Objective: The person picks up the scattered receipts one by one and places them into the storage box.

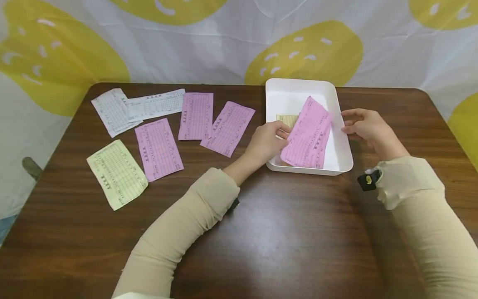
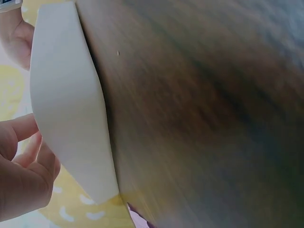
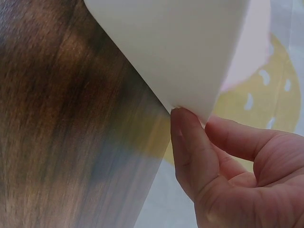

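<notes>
A white tray [image 1: 347, 160] holds pink slips [image 1: 308, 133] with printed tables, lying aslant, and a yellow slip [image 1: 287, 119] partly under them. My left hand [image 1: 267, 143] is over the tray's left rim, its fingertips at the edge of the upper pink slip. A gap shows between its thumb and fingers [image 2: 43, 161]; the tray wall hides the tips from the left wrist view. At the tray's right side, my right hand [image 1: 369, 126] holds the wall from outside. Its thumb lies near the rim and its fingers [image 3: 190, 137] lower on the wall.
Left of the tray on the brown table [image 1: 284, 232] lie two white slips [image 1: 112, 112], three pink slips [image 1: 158, 149] and a yellow slip [image 1: 117, 174]. A white curtain [image 1: 224, 50] with yellow shapes hangs behind the table.
</notes>
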### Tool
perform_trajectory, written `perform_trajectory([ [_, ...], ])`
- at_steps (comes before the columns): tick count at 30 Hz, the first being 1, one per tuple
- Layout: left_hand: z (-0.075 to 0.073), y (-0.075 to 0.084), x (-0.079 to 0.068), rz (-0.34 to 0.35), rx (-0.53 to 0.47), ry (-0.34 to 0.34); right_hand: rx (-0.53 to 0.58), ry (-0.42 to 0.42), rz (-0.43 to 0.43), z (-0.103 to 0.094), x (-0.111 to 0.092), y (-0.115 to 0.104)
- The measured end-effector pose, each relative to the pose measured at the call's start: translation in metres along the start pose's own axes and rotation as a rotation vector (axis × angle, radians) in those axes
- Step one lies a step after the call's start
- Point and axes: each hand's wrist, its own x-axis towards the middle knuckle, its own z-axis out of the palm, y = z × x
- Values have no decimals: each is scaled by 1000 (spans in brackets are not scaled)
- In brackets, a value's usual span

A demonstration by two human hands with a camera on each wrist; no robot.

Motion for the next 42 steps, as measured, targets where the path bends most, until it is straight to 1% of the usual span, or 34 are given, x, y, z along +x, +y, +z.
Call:
perform_trajectory([
  [7, -2, -2, -1, 50, 3, 21, 0, 1, -2, 0, 0, 0],
  [11, -9, -4, -1, 61, 5, 41, -4, -1, 3, 0, 1, 0],
  [15, -20, -8, -2, 48, -21, 61, -10, 5, 9, -1, 0, 0],
  [18, -29, -13, -3, 30, -51, 69, -15, 10, 11, -1, 0, 0],
  [22, -42, -23, -5, 9, -43, 86, -22, 13, 9, -1, 0, 0],
  [29, -73, -49, -12, -34, 14, 117, -18, 16, -7, 0, 0, -1],
  [31, -83, -57, -15, -61, 35, 120, -16, 14, -14, 0, 0, 0],
  [36, -105, -75, -23, -136, 80, 110, -13, 7, -19, 0, 0, 0],
  [39, -116, -84, -28, -158, 107, 96, -6, 3, -15, 0, 0, 0],
  [42, -123, -90, -31, -169, 132, 84, -5, 3, -12, 0, -1, 0],
])
